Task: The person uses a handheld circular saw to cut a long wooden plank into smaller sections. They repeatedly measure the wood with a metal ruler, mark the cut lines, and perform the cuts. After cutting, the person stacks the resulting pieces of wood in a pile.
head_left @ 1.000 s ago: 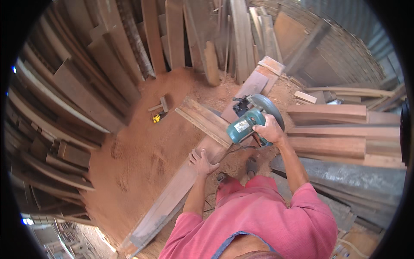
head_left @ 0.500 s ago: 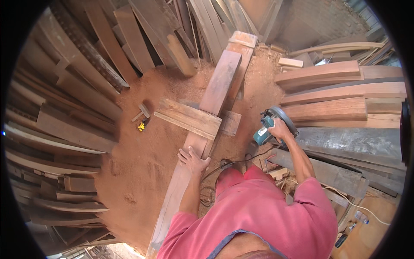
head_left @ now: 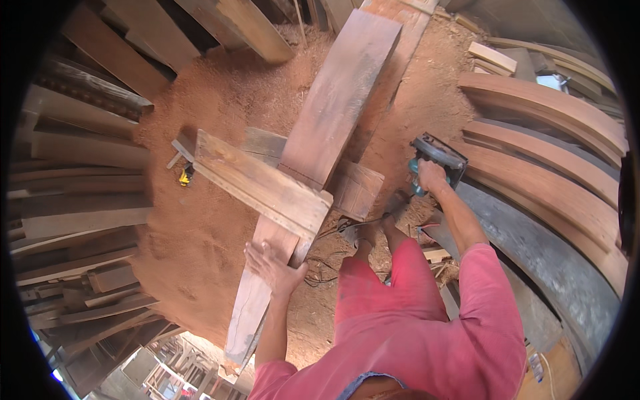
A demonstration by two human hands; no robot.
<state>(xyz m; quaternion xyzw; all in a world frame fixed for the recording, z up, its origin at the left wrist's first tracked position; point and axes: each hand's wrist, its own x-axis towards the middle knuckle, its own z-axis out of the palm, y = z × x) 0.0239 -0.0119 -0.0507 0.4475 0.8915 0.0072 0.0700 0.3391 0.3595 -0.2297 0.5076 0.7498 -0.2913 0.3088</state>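
Note:
A long reddish plank (head_left: pixel 342 97) runs from far to near on top of another long board (head_left: pixel 417 27). Across it lies a shorter, paler board (head_left: pixel 257 181). My left hand (head_left: pixel 273 268) rests on the plank's near part with fingers spread, just nearer than the crossing board. Out to the right, apart from the wood, my right hand (head_left: pixel 432 175) grips the handle of a teal circular saw (head_left: pixel 443 152). Its round guard faces up and hides most of the blade. Under the plank, a short wood block (head_left: pixel 357 190) sticks out on the right.
Stacked boards (head_left: pixel 533 103) fill the right side, beside a grey slab (head_left: pixel 533 233). More timber (head_left: pixel 87 157) lines the left. Sawdust (head_left: pixel 193 253) covers the ground. A yellow tool (head_left: pixel 186 175) lies near the crossing board's left end. A dark cord (head_left: pixel 327 275) trails by my legs.
The whole view has shifted and turned, and my legs show more. The saw has swung round in my right hand, guard upward. My left hand stays on the plank.

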